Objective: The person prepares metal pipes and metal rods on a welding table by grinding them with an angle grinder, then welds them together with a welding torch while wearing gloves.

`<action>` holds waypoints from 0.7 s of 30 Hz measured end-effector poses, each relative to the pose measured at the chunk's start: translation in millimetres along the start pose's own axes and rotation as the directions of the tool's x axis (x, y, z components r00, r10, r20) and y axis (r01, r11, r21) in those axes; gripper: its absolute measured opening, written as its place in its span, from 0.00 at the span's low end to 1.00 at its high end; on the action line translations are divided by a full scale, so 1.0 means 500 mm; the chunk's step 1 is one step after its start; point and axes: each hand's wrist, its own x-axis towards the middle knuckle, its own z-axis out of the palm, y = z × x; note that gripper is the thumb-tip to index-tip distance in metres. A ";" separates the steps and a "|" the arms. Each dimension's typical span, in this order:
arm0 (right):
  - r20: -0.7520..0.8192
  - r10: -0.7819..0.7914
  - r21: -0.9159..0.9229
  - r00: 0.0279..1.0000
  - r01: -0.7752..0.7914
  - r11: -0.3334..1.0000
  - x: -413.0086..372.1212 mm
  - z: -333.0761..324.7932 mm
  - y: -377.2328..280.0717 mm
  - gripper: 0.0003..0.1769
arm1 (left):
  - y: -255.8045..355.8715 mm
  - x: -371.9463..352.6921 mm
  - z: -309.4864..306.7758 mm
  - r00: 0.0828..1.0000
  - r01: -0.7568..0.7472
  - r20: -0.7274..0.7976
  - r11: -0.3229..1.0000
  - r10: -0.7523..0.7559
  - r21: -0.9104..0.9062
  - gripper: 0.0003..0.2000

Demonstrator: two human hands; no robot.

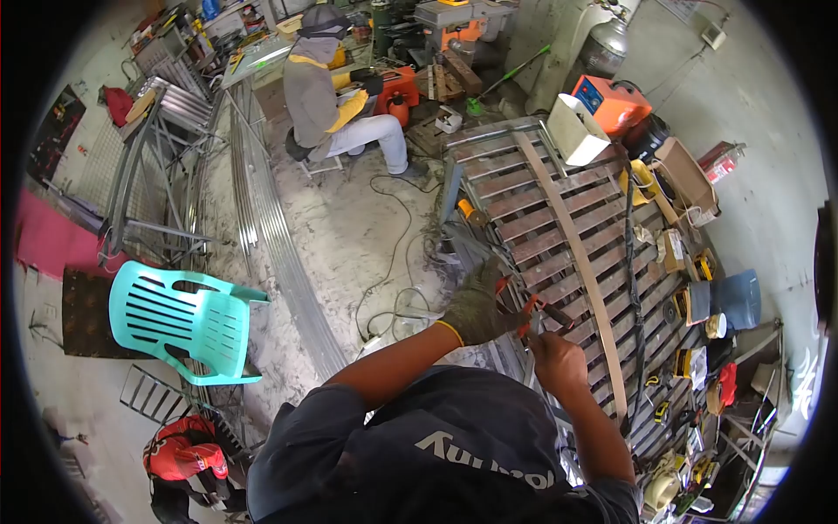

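In the head view, we look down past our dark shirt (436, 437) to both hands, close together at the near edge of a slatted metal worktop (517, 204). Between them is a red tool (529, 304), too small and too covered for us to tell its kind. It lies just to the right of our gloved left hand (474, 313) and just ahead of our bare right hand (559, 360); both are so near it that we cannot call one nearer. Its long axis is unclear to us: the red part runs roughly away from us, while a dark handle (559, 316) slants off rightward toward the slats. Our right fingers are curled together at the tool's near end, though we cannot tell whether they clamp it. Our left fingers are partly hidden, so we cannot tell their grip either. Beyond the tool, a long pale strip (570, 236) crosses the slats, with a black cable (630, 262) to its right. Farther ahead, another person (314, 100) sits on a low stool.
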 end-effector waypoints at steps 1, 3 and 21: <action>0.011 0.013 -0.021 1.000 -0.012 1.000 -0.009 -0.007 -0.009 0.17 | -0.006 0.009 0.016 0.994 0.085 0.086 0.987 -0.073 -0.139 0.62; 0.030 0.042 -0.063 0.999 -0.040 0.997 -0.025 -0.018 -0.019 0.16 | -0.009 0.012 0.057 0.986 0.145 0.104 0.969 -0.126 -0.199 0.68; 0.101 0.246 0.001 0.964 -0.247 0.969 -0.187 -0.106 0.165 0.18 | 0.087 0.089 0.274 0.995 -0.090 0.006 0.953 0.096 -0.291 0.18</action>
